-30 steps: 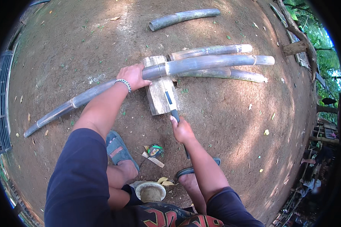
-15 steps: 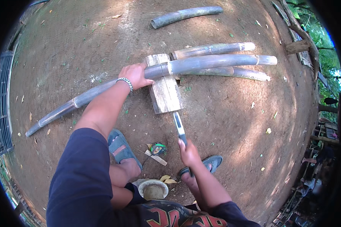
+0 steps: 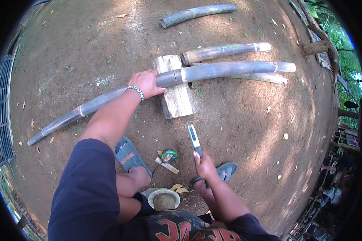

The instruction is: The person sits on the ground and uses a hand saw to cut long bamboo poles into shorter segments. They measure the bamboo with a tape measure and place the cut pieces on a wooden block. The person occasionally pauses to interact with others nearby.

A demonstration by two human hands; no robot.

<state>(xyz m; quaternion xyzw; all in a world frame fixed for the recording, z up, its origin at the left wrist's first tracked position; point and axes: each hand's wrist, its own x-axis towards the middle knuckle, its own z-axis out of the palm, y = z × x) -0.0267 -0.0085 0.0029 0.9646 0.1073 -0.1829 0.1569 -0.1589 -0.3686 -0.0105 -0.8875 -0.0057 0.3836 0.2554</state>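
Head view: we looked down on bare dirt ground point(image 3: 249, 132), our knees low in the picture.
Pole: a long grey-green bamboo pole point(image 3: 229, 70) lay across a pale wooden block point(image 3: 177, 96). Its long axis ran left to right, the left end sloping down toward the lower left.
Other poles: two shorter lengths point(image 3: 225, 50) lay just beyond it, touching or nearly so; another point(image 3: 197, 13) lay well apart, further up.
Left hand: our left hand point(image 3: 145, 82) pressed on the pole just left of the block, fingers curled over it.
Right hand: our right hand point(image 3: 205, 162) was closed round the handle of a knife point(image 3: 194, 139), the blade pointing up toward the block. Knife and pole were well apart; the pole lay ahead of the blade, crosswise to it.
Nearer hand: the left, already touching.
Small things: sandals point(image 3: 128, 154), a cup point(image 3: 164, 197), wood chips point(image 3: 167, 165) by our feet.
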